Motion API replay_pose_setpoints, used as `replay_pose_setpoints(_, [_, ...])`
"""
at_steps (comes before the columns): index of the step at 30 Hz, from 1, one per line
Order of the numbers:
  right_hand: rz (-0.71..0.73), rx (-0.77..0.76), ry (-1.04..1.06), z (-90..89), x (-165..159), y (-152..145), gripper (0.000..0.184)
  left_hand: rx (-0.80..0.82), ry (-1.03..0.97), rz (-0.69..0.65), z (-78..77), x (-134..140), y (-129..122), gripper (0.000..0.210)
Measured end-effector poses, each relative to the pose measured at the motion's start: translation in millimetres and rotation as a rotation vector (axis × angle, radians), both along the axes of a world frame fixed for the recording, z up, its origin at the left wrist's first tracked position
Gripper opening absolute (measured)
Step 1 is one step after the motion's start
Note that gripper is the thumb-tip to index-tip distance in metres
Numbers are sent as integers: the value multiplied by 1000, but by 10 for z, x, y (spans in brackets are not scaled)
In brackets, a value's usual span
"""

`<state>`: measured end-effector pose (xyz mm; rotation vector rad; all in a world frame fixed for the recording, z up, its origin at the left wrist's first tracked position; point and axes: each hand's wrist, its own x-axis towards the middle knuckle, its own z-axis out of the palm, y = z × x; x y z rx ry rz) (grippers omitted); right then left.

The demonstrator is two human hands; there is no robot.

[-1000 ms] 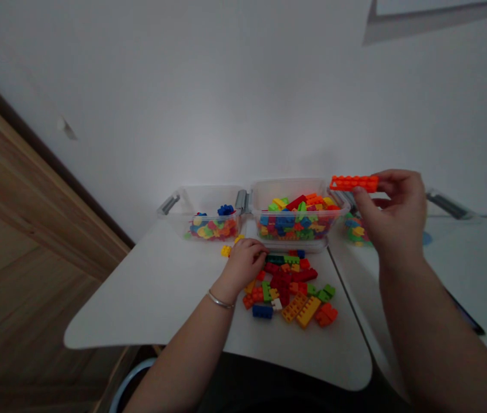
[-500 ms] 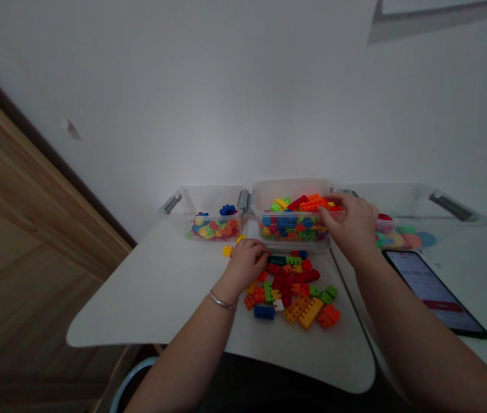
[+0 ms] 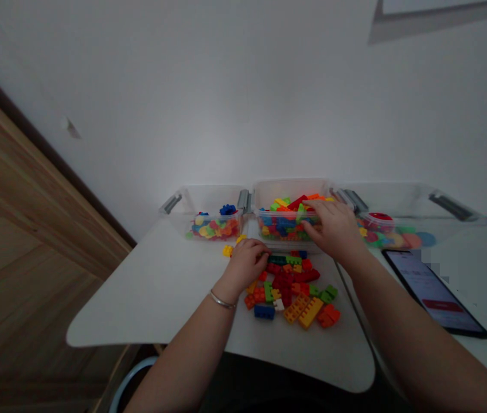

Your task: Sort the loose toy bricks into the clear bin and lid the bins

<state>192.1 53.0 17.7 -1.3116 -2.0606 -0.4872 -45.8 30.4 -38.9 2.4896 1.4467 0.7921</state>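
Observation:
Loose toy building bricks (image 3: 283, 281) in red, orange, green, yellow and blue lie on the white table in front of me. My left hand (image 3: 249, 261) rests at the left edge of this pile, its fingers curled and pressed together; whatever they may hold is hidden. Over the front rim of the middle clear plastic box (image 3: 290, 184), full of mixed bricks, reaches my right hand (image 3: 333, 226). A small green brick (image 3: 300, 211) shows between its thumb and fingertips.
Left of the middle box stands another clear box (image 3: 211, 192) with colourful pieces, and on the right a third box (image 3: 398, 192) with round discs. A phone (image 3: 432, 292) lies at the right. Behind everything is a wall; a wooden panel (image 3: 23, 229) slants at the left.
My right hand has shifted left and slightly down, from the orange bricks at the box's right side to its front middle, where the green brick now shows. My left hand stays put.

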Motion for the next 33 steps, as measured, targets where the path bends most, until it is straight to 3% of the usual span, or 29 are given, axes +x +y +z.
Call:
replay_pose_setpoints(6, [-127, 55, 119, 247, 138, -121, 31, -8, -9, 10, -22, -6, 10, 18])
replay_pose_setpoints(10, [-34, -227, 19, 385, 162, -245, 27, 0, -16, 2, -25, -9, 10, 18])
replay_pose_setpoints(14, [93, -514, -225, 283, 35, -214, 27, -9, -9, -4, -6, -7, 4, 18])
replay_pose_setpoints(20, [20, -825, -349, 35, -92, -92, 39, -3, -1, -6, 17, 0, 1, 18])
replay_pose_setpoints(33, [-85, -844, -417, 18, -19, -92, 26, 7, -34, -14, 9, -4, 4, 18])
